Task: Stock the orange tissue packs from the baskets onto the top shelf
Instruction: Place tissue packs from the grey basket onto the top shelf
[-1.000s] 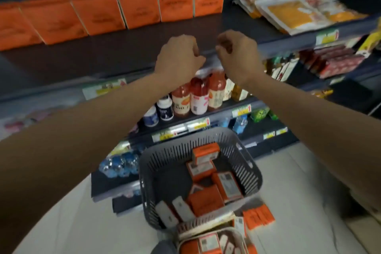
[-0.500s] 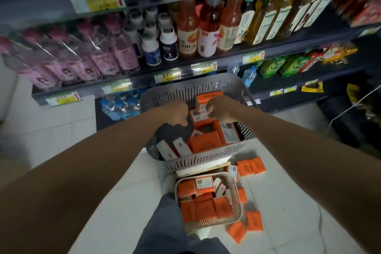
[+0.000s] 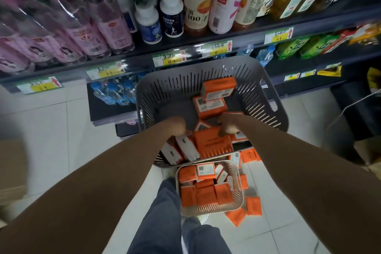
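Right hand curled over top edge of a flat orange plastic-wrapped tissue pack; left hand bent onto white-ended packs beside it, grip cannot be told; both are sunk in the large grey slotted plastic basket; many packs are left there, in the small pale slotted basket and on the tiled floor; top shelf unseen; plenty of stocking is judged outstanding.
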`<move>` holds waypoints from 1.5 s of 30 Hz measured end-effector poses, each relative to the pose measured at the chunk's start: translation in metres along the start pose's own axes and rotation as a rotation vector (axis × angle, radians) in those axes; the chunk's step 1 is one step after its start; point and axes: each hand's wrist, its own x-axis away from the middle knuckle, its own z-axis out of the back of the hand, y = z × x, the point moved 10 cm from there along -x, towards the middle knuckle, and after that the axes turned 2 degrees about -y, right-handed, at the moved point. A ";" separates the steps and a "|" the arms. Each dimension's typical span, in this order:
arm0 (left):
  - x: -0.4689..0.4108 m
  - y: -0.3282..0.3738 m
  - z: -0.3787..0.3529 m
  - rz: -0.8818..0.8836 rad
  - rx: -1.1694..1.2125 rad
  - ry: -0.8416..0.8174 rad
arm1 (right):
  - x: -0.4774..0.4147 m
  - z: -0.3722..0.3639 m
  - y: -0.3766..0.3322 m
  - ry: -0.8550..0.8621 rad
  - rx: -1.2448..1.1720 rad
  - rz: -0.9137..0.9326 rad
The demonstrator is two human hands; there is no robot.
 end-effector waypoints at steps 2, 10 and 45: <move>-0.007 -0.003 -0.009 0.034 0.025 -0.039 | -0.002 -0.006 -0.001 -0.050 -0.039 0.004; -0.019 -0.008 -0.018 0.082 0.095 -0.089 | -0.035 -0.031 0.010 -0.138 -0.121 -0.112; 0.372 0.037 0.224 -0.456 0.630 0.850 | 0.411 0.230 -0.011 1.198 -0.320 0.143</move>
